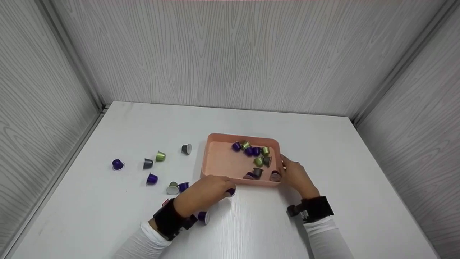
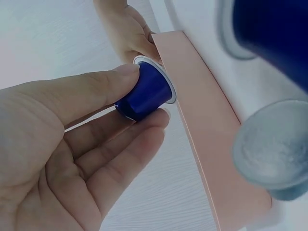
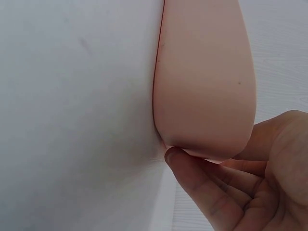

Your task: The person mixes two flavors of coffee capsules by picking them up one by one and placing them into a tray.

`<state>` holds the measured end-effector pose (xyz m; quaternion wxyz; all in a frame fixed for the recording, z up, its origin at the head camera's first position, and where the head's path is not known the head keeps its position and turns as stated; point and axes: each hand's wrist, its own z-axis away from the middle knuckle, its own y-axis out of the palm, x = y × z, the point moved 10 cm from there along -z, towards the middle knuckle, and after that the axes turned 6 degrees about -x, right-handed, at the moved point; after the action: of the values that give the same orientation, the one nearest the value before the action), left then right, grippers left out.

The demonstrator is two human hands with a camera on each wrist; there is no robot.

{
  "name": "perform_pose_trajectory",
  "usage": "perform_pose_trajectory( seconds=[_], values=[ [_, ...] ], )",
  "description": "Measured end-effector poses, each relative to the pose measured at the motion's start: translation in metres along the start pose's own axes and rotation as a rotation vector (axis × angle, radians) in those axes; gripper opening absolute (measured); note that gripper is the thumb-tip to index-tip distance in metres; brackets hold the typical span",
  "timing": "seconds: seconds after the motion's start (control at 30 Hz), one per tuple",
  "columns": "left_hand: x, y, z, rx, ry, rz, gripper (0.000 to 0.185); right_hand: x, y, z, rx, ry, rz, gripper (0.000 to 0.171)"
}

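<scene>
A person's left hand (image 2: 62,154) pinches one blue coffee capsule (image 2: 147,91) between thumb and fingers, just outside the near wall of a pink tray (image 1: 224,163). The right hand (image 1: 296,176) grips the tray's right corner with curled fingers. About ten capsules lie in the tray, and eight more are loose on the white table (image 1: 323,144).

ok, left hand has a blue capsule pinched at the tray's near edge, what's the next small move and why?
Probably lift the blue capsule over the pink tray's near wall and release it inside: the left hand pinches it just outside the rim, and the right hand grips the tray's corner.
</scene>
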<state>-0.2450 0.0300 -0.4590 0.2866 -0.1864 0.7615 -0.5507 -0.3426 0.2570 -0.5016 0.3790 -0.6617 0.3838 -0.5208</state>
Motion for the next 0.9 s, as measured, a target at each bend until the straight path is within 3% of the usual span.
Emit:
perform_pose_trajectory(
  seconds=[0.17, 0.37, 0.6, 0.9],
  values=[
    [0.006, -0.006, -0.004, -0.031, -0.016, 0.043, 0.018, -0.001, 0.001, 0.0, 0.007, 0.0, -0.009, 0.045],
    [0.013, -0.017, -0.012, -0.129, 0.032, 0.082, 0.014, -0.001, 0.001, 0.0, 0.014, 0.003, -0.008, 0.046],
    [0.032, -0.019, -0.032, -0.139, -0.031, 0.157, 0.018, -0.003, 0.002, 0.001, 0.051, 0.02, -0.045, 0.049],
    [0.045, -0.019, -0.059, -0.14, -0.077, 0.195, 0.015, -0.009, 0.005, -0.001, 0.083, 0.033, -0.081, 0.052]
  ],
)
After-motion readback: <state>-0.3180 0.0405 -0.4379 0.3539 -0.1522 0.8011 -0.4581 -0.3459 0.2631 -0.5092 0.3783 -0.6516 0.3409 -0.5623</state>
